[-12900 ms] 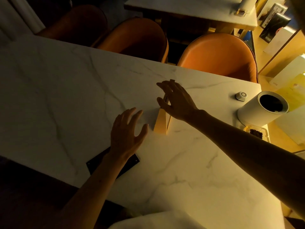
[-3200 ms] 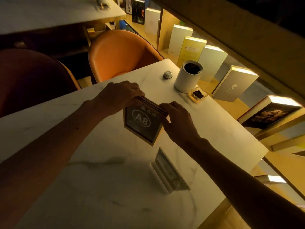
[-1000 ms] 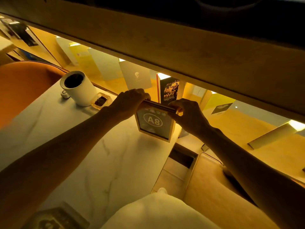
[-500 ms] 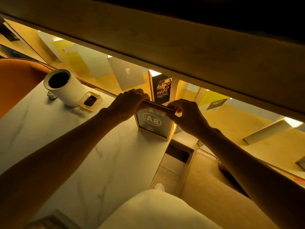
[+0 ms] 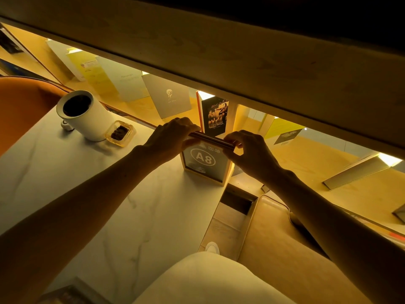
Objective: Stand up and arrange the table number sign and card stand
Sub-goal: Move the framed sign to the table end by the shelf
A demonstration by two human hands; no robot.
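The table number sign (image 5: 205,165), a wood-framed dark panel marked "A8", stands upright at the far right corner of the white marble table (image 5: 122,211). My left hand (image 5: 172,138) grips its top left edge and my right hand (image 5: 249,153) pinches its top right edge. The card stand (image 5: 65,294) shows only as a dim corner at the bottom left edge of the frame, lying on the table near me.
A white cylindrical container (image 5: 84,115) and a small clear dish (image 5: 120,133) with dark contents sit at the far left of the table. Books stand on a lit shelf (image 5: 166,99) behind. An orange chair (image 5: 24,110) is left, a cream seat (image 5: 274,249) right.
In the last second the sign came down from just above the corner onto the table top, with both hands still on its top edge. Earlier it was carried over from mid-table.
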